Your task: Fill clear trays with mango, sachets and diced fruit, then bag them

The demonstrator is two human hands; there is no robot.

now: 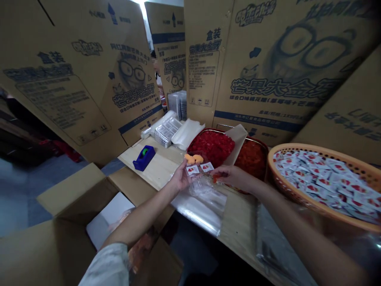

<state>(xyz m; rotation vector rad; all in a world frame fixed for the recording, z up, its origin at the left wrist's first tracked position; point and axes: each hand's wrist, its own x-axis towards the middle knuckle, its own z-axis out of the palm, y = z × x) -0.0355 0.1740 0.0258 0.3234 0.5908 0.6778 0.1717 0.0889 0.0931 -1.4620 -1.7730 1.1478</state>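
Observation:
My left hand (181,177) is closed on the left edge of a clear plastic tray (200,182). In the tray's far part lie orange candies (193,159), with two small white sachets (199,168) printed in red in front of them. My right hand (230,175), fingers pinched, is over the tray's right side with a small orange-red piece (216,178) at its fingertips. Clear plastic bags (205,208) lie flat on the table below the tray. Beyond my hands stand a bin of red pieces (212,145) and a bin of orange-red pieces (251,157).
An orange basket (272,159) heaped with sachets stands at the right. On the table (160,167) are a blue tape dispenser (144,158) and stacked clear trays (166,131). An open carton (71,190) is at lower left; large printed cartons (202,79) wall the back.

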